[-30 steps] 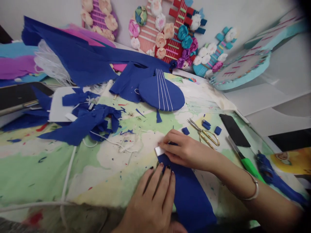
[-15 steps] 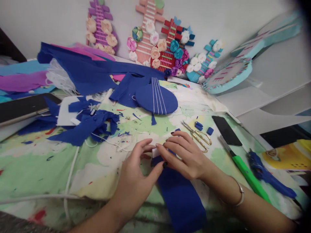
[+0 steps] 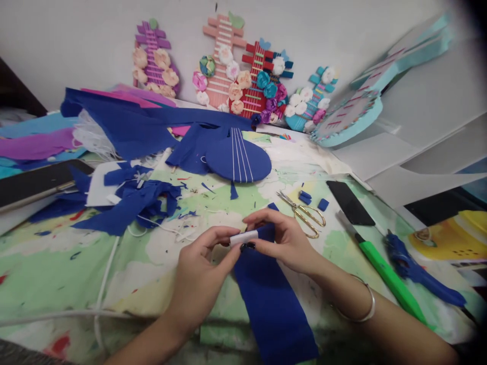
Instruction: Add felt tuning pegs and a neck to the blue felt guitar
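A small white block (image 3: 244, 237) is held between my two hands at the top end of a long blue strip (image 3: 272, 304). My left hand (image 3: 201, 268) pinches the block's left end between thumb and fingers. On the right end, my right hand (image 3: 285, 241) grips it with thumb and fingertips, and both thumbs nearly meet in front. The strip hangs down toward the table's front edge. Beyond my hands lies a blue oval piece (image 3: 239, 156) with white strings. Gold-handled scissors (image 3: 304, 213) lie just past my right hand, beside small blue blocks (image 3: 323, 204).
Blue scraps (image 3: 140, 197) and a white cord (image 3: 108, 276) lie at the left. To the right are a black phone (image 3: 350, 203), a green-handled knife (image 3: 393, 279) and a blue glue gun (image 3: 418, 268). Flowered guitar shapes (image 3: 224, 66) stand against the wall.
The white block is lifted and now shows more fully. My right hand has drawn its fingers back from over the strip into a pinch at the block's right end. The view has shifted slightly.
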Demonstrator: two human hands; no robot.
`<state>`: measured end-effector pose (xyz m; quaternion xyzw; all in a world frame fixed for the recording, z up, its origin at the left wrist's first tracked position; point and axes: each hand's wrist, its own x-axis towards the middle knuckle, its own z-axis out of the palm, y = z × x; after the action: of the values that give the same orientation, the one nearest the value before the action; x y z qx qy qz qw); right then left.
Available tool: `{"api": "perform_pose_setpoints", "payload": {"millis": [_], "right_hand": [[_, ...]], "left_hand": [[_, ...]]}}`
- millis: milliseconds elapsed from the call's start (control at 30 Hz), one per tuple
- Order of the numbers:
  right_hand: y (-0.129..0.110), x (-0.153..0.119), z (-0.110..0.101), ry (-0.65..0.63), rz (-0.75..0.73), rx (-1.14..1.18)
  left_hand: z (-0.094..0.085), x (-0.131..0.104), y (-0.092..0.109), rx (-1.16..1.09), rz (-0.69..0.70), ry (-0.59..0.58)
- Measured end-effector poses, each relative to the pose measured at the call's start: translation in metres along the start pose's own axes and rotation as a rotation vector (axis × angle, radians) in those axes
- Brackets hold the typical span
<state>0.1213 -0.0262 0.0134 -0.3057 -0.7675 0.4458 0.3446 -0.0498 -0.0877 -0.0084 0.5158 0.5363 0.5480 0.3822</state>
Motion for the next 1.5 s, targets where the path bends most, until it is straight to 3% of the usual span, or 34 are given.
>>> {"api": "perform_pose_setpoints", "payload": {"millis": [133, 433, 667, 800, 900, 1067, 1233, 1367, 1500], "right_hand": [[-0.002, 0.000, -0.001, 0.019, 0.063, 0.029], [0.002, -0.003, -0.001, 0.051, 0.059, 0.111], [-0.005, -0.001, -0.007, 0.102, 0.015, 0.039], [-0.004, 0.000, -0.016, 0.083, 0.088, 0.075], [0.000, -0.003, -0.025, 0.126, 0.183, 0.137], [0.005, -0.015, -0.048, 0.243, 0.239, 0.322], [0.016, -0.021, -0.067, 0.390, 0.297, 0.220], [0.023, -0.018, -0.068, 0.403, 0.345, 0.324], [0.024, -0.015, -0.064, 0.346, 0.267, 0.393]], "left_hand": [[0.002, 0.000, 0.002, -0.014, -0.008, -0.022], [0.001, 0.002, 0.008, 0.054, -0.024, -0.048], [0.000, 0.015, 0.022, -0.011, -0.050, -0.205], [0.003, 0.025, 0.032, 0.026, -0.113, -0.263], [0.012, 0.032, 0.040, -0.003, -0.159, -0.296], [0.041, 0.049, 0.053, -0.044, -0.117, -0.364], [0.065, 0.076, 0.051, -0.006, -0.126, -0.539], [0.074, 0.085, 0.035, -0.094, -0.123, -0.498], [0.076, 0.082, 0.021, -0.162, -0.090, -0.418]]}}
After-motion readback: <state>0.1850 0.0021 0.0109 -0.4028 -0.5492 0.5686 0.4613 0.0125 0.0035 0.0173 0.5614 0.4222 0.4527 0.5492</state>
